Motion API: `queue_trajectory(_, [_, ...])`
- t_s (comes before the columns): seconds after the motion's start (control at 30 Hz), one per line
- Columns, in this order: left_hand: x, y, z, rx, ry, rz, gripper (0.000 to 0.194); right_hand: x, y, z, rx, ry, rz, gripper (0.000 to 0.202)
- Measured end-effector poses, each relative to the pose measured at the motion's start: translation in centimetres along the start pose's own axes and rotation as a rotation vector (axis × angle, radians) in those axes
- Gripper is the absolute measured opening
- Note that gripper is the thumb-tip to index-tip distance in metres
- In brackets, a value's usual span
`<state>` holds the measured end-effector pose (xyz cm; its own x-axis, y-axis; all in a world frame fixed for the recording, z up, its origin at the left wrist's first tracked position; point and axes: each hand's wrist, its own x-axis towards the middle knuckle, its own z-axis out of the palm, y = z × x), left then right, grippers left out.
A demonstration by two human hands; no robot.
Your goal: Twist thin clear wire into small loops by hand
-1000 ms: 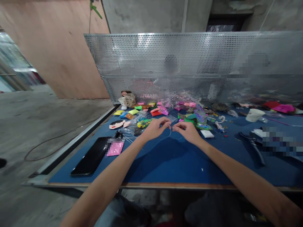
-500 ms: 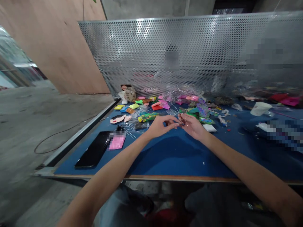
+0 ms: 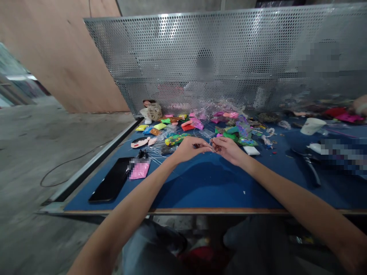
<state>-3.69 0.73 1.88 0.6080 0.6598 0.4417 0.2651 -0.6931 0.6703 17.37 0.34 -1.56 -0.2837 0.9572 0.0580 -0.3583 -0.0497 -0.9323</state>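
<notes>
Above the blue tabletop (image 3: 197, 191), my left hand (image 3: 190, 149) and my right hand (image 3: 229, 149) meet at the fingertips. In the curled fingers of my right hand is a small dark brown piece (image 3: 217, 148), mostly covered, its kind unclear. My left hand pinches at the near side of it; what lies between those fingertips is too small to name. A dark bit (image 3: 196, 146) also shows under my left fingers. Just behind the hands lie a yellow-green patterned packet (image 3: 174, 139) and green clay-like pieces (image 3: 231, 133). A white packet (image 3: 251, 151) rests beside my right wrist.
Left on the table are a black phone (image 3: 110, 181), a pink packet (image 3: 140, 170), a flat clay-like face (image 3: 140, 143) and thin wires (image 3: 156, 154). A perforated metal panel (image 3: 172, 57) stands behind. Rightward are a white cup (image 3: 312, 126), black-handled pliers or scissors (image 3: 311, 168) and another person's hand (image 3: 360, 105).
My view has shifted slightly. My left fingers have flattened and drawn closer to my right fingertips. Another person's hand has come in at the right edge.
</notes>
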Motion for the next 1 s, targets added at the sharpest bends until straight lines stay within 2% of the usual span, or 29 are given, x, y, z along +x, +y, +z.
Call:
queue_trajectory(0.13, [0.0,0.0,-0.5,0.045,-0.044,0.052,0.025,-0.1,0.0,0.1,-0.001,0.002,0.015,0.035])
queue_trajectory(0.3, [-0.1,0.2,-1.2,0.045,-0.087,0.091,0.025,-0.5,-0.3,0.1,0.064,-0.14,0.035,0.032])
queue_trajectory(0.47, [-0.3,0.6,-1.5,0.057,-0.098,0.105,0.027,-0.9,-1.0,0.0,0.002,-0.161,0.148,0.034])
queue_trajectory(0.67, [-0.2,0.7,-1.5,0.027,-0.144,0.129,0.029,-1.1,-1.4,0.2,-0.014,-0.256,0.244,0.037])
queue_trajectory(0.8, [0.0,0.5,-1.4,0.064,-0.134,0.109,0.034,-1.2,-0.8,0.5,-0.065,-0.252,0.161,0.039])
queue_trajectory(1.0, [-0.1,-0.1,-1.0,0.011,-0.042,-0.051,0.029,-0.4,0.2,-0.1,-0.175,-0.142,-0.113,0.039])
